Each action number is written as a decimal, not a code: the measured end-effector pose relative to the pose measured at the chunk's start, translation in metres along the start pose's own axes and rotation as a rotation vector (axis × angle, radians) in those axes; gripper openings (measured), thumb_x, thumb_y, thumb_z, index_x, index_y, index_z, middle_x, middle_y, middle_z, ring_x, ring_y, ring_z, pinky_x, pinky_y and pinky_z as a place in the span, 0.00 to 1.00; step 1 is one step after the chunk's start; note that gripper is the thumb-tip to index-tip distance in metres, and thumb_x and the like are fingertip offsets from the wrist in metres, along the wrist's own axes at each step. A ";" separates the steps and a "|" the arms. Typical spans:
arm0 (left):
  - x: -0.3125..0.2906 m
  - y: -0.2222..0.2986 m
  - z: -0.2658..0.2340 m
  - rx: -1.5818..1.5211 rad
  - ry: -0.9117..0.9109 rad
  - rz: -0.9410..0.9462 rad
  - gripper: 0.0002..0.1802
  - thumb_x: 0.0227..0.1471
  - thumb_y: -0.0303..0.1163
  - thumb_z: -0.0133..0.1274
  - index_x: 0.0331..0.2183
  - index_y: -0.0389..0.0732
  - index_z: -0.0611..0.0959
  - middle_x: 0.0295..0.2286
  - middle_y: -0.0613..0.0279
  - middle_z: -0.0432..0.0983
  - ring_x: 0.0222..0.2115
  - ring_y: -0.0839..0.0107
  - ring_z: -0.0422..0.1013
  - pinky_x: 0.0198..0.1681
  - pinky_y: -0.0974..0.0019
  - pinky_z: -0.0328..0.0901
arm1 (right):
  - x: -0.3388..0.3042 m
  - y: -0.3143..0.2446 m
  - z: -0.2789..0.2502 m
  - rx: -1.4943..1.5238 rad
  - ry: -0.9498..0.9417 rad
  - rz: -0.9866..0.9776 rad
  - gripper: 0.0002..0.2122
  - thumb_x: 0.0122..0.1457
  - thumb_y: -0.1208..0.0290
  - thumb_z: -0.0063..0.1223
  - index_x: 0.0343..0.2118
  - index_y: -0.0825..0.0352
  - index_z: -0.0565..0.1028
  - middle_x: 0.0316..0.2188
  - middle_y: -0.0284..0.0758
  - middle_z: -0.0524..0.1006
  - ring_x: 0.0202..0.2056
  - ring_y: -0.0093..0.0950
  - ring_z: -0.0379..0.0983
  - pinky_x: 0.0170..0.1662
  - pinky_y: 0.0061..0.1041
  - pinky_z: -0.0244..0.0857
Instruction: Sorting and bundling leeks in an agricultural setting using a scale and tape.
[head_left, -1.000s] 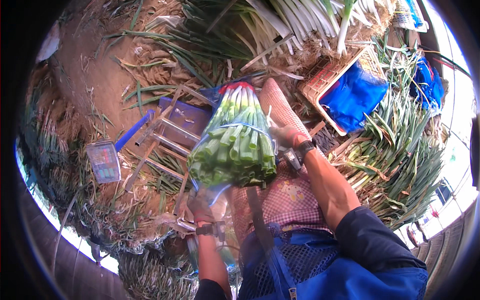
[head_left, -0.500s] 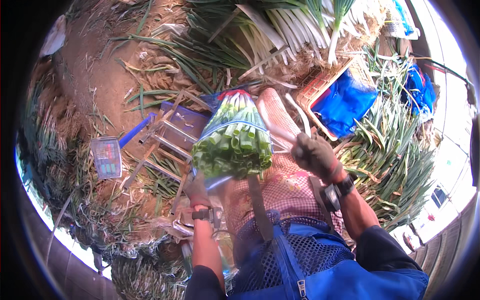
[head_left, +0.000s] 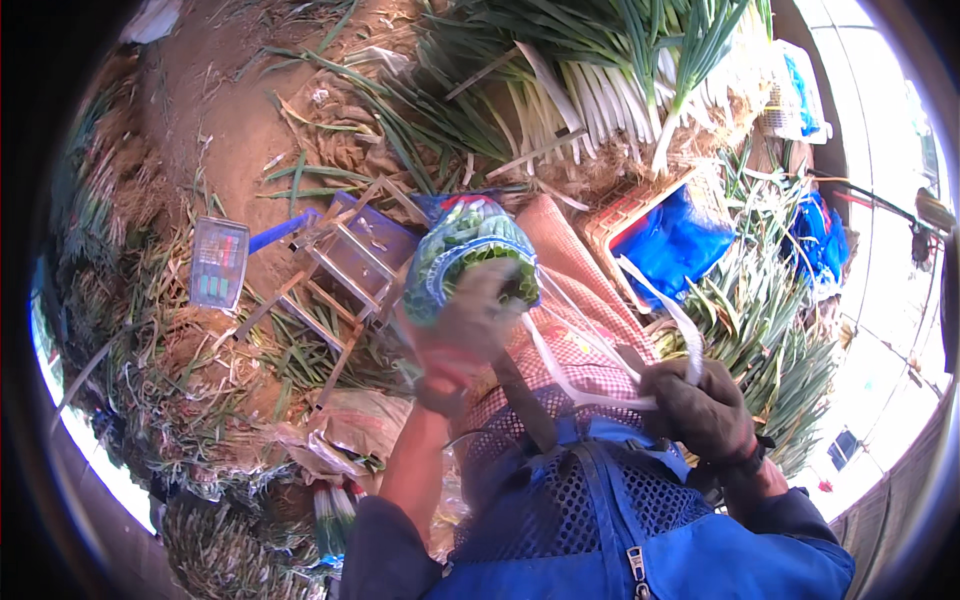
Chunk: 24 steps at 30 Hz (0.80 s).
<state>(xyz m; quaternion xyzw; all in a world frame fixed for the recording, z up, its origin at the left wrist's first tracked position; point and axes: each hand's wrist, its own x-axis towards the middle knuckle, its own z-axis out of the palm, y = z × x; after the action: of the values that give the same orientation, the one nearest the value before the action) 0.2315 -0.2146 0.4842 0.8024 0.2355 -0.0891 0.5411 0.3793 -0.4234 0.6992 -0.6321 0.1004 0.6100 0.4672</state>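
Note:
A bundle of green onions sits in a see-through plastic bag with a blue band, cut green ends toward me. Loops of white drawstring run from the bag's opening over my checked apron. My gloved right hand is closed round this white string at my right side, with one loop curling up above the fist. At the near edge of the bag, my gloved left hand is smeared by motion. It covers part of the cut ends, and its fingers cannot be made out.
Left of the bag stands a metal frame by a blue bin, with a scale display. An orange crate with blue netting is at right. Long green onions lie at the far side; loose leaves are heaped right.
My right hand has drawn the white string back toward me and to the right. My left hand has moved up from beside the bag to its opening, which has gathered in.

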 end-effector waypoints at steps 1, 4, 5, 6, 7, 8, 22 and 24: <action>-0.004 0.009 0.002 -0.036 -0.064 0.052 0.27 0.56 0.36 0.58 0.56 0.37 0.76 0.58 0.46 0.70 0.51 0.53 0.74 0.58 0.58 0.67 | -0.009 -0.002 0.001 0.002 -0.064 -0.086 0.19 0.68 0.56 0.50 0.24 0.65 0.70 0.21 0.26 0.69 0.25 0.18 0.63 0.29 0.22 0.58; -0.019 0.044 0.008 -0.011 -0.181 0.350 0.30 0.53 0.34 0.59 0.57 0.39 0.75 0.57 0.46 0.71 0.54 0.52 0.72 0.59 0.57 0.66 | -0.024 -0.018 -0.009 -0.217 -0.262 -0.399 0.21 0.66 0.52 0.52 0.23 0.66 0.71 0.21 0.28 0.71 0.22 0.21 0.66 0.25 0.22 0.59; -0.022 0.061 0.009 -0.011 -0.198 0.407 0.31 0.51 0.34 0.60 0.57 0.40 0.76 0.56 0.46 0.72 0.55 0.52 0.72 0.59 0.57 0.66 | -0.043 -0.011 -0.011 -0.167 -0.098 -0.451 0.21 0.66 0.52 0.51 0.23 0.66 0.71 0.20 0.30 0.71 0.22 0.22 0.68 0.24 0.21 0.60; -0.025 0.065 0.010 -0.100 -0.239 0.402 0.27 0.51 0.33 0.60 0.54 0.40 0.78 0.52 0.47 0.75 0.51 0.52 0.74 0.54 0.57 0.68 | -0.054 -0.015 -0.010 -0.132 -0.002 -0.552 0.22 0.65 0.51 0.50 0.21 0.65 0.71 0.19 0.31 0.71 0.21 0.23 0.68 0.23 0.23 0.61; -0.024 0.072 0.015 -0.198 -0.287 0.407 0.23 0.51 0.33 0.60 0.50 0.39 0.81 0.48 0.48 0.78 0.46 0.53 0.76 0.49 0.58 0.70 | -0.068 -0.020 -0.010 -0.113 0.114 -0.655 0.23 0.65 0.50 0.49 0.20 0.65 0.70 0.18 0.33 0.71 0.20 0.25 0.68 0.23 0.25 0.62; -0.028 0.082 0.015 -0.292 -0.301 0.373 0.17 0.51 0.32 0.60 0.44 0.39 0.83 0.41 0.51 0.80 0.39 0.55 0.77 0.42 0.58 0.71 | -0.076 -0.042 -0.012 -0.011 0.057 -0.760 0.22 0.65 0.52 0.49 0.21 0.65 0.70 0.19 0.34 0.72 0.21 0.26 0.68 0.25 0.28 0.63; -0.073 0.149 -0.043 -0.980 0.122 -0.313 0.21 0.62 0.36 0.45 0.20 0.38 0.81 0.16 0.67 0.73 0.17 0.79 0.64 0.22 0.73 0.60 | 0.173 0.075 0.019 -0.416 -0.531 -0.504 0.20 0.67 0.62 0.52 0.57 0.67 0.74 0.47 0.36 0.80 0.49 0.25 0.74 0.55 0.28 0.67; -0.073 0.147 -0.054 -0.820 0.174 -0.210 0.22 0.60 0.41 0.45 0.19 0.39 0.79 0.16 0.66 0.73 0.15 0.80 0.64 0.20 0.74 0.57 | 0.178 0.065 0.015 -0.317 -0.627 -0.475 0.21 0.67 0.62 0.53 0.59 0.68 0.73 0.47 0.34 0.79 0.46 0.24 0.73 0.53 0.27 0.67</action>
<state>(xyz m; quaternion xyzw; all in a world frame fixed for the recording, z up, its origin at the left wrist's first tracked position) 0.2310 -0.2308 0.6562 0.4971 0.3767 0.0254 0.7813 0.3661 -0.3690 0.5180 -0.4857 -0.2901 0.6560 0.4996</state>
